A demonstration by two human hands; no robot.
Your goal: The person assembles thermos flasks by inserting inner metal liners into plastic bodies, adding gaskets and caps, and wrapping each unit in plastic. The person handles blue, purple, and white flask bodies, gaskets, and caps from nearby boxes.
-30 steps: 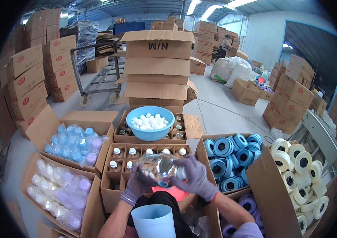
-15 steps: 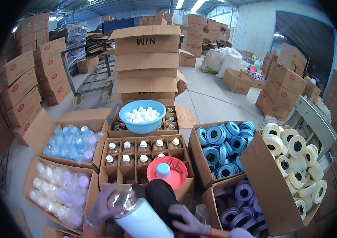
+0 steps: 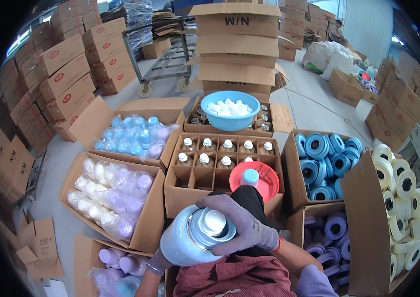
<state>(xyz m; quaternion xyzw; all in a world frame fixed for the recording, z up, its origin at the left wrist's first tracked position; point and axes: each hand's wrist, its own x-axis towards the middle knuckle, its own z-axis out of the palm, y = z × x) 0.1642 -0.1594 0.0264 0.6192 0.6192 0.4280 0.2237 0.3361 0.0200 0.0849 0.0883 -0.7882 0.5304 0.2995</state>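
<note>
A moment ago the glass liner lay at the mouth of the light-blue flask shell (image 3: 172, 245); now only a white cap (image 3: 213, 221) shows within the collar, so they apparently handle as one. Between divided carton (image 3: 185, 194) and maroon shirt (image 3: 229, 277), the shell's long axis tilts, mouth up and rightward. The right hand (image 3: 237, 222) curls round the collar; the left hand (image 3: 159, 261) meets the lower side, its grip hidden.

tilted light-blue flask (image 3: 184, 239), white cap (image 3: 214, 221) at its top
</note>
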